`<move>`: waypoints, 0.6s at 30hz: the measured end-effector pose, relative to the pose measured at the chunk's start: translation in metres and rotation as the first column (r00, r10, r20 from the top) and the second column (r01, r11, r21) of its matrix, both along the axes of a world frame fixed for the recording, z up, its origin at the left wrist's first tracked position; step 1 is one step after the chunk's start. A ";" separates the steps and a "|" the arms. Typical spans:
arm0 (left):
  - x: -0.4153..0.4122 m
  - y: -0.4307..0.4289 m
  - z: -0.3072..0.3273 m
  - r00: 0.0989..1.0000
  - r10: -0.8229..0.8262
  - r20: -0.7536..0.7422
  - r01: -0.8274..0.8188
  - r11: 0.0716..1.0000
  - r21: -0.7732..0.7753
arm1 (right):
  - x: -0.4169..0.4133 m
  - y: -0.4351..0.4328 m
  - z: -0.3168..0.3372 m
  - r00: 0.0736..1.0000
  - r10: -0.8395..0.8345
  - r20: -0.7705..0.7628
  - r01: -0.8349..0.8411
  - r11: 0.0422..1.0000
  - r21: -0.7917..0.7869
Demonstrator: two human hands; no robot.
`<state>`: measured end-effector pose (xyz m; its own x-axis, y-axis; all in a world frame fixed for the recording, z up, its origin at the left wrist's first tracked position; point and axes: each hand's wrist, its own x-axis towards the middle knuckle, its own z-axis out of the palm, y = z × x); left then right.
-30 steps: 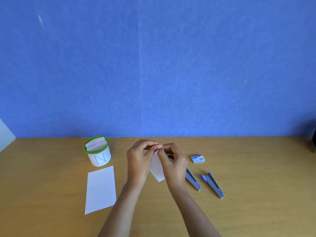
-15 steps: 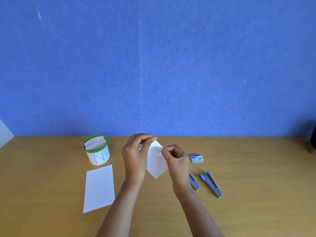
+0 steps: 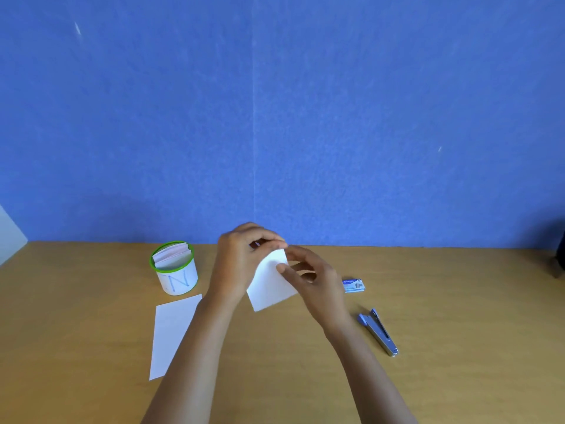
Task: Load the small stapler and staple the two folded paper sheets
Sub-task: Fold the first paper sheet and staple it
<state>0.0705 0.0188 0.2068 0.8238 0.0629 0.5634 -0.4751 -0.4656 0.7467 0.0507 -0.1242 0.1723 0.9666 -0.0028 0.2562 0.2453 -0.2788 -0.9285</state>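
A small white folded sheet [image 3: 270, 286] is held above the wooden table [image 3: 458, 316] between both hands. My left hand [image 3: 237, 264] pinches its top corner from the left. My right hand [image 3: 308, 278] touches its upper right edge with thumb and fingertips. A second white sheet [image 3: 171, 332] lies flat on the table at the left, partly under my left forearm. A blue and silver stapler [image 3: 379, 332] lies on the table to the right of my right wrist. A small staple box [image 3: 353, 285] sits behind it. Another stapler seen earlier is hidden behind my right forearm.
A white cup with a green rim [image 3: 175, 267], marked with a blue N and holding folded papers, stands at the back left. A blue wall [image 3: 275, 117] rises behind the table. A dark object [image 3: 558, 258] sits at the far right edge.
The folded sheet has tilted and dropped a little between my hands. My right hand moved up and over the sheet's right edge, and its forearm now hides one stapler.
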 end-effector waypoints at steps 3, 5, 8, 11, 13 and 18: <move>-0.001 -0.004 -0.001 1.000 -0.028 -0.008 0.028 0.999 -0.031 | 0.002 0.003 0.002 0.998 0.014 -0.055 -0.007 0.994 0.109; -0.003 0.001 -0.002 0.998 -0.017 -0.055 0.009 0.989 -0.148 | 0.001 -0.001 0.001 0.989 0.059 -0.136 -0.015 0.953 0.301; -0.007 0.010 -0.004 0.985 -0.037 -0.169 -0.030 0.925 -0.379 | 0.000 -0.006 -0.001 0.978 0.101 -0.183 -0.009 0.894 0.448; -0.010 0.010 -0.006 0.971 -0.088 -0.223 -0.043 0.852 -0.522 | -0.002 -0.006 -0.002 0.975 0.118 -0.190 -0.004 0.858 0.513; -0.012 0.008 -0.006 0.969 -0.103 -0.226 -0.040 0.832 -0.553 | -0.002 -0.005 -0.003 0.974 0.122 -0.192 -0.003 0.852 0.524; -0.012 0.005 -0.007 0.971 -0.090 -0.222 -0.040 0.852 -0.522 | -0.003 -0.005 -0.004 0.984 0.075 -0.164 0.005 0.897 0.442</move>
